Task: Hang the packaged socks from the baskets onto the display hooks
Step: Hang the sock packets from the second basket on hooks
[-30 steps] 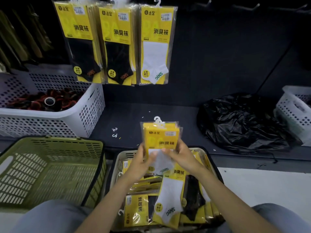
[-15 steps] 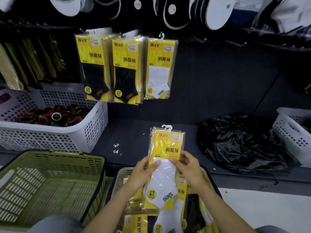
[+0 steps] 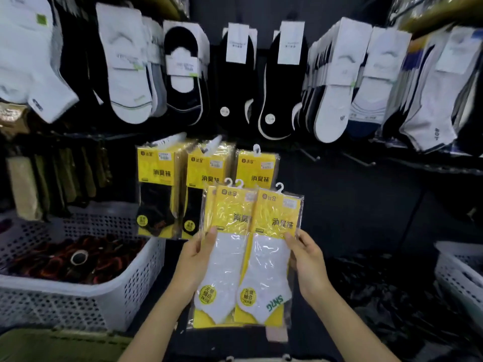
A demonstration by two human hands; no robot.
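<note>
1. Here, the left hand point(image 3: 194, 259) grips the left edge of the fanned white-sock packets point(image 3: 261, 259).
2. The right hand point(image 3: 308, 262) grips their right edge.
3. The packets are held upright just below the hung yellow packets point(image 3: 257, 165).

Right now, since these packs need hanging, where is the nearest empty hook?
Head view, right of centre: the nearest empty hook juts out just right of the rightmost hanging yellow pack, below the black socks.

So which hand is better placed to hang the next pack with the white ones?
Right, probably. The right hand holds one pack alone, its hanger just below the hung white pack; the left hand grips a stack.
</note>
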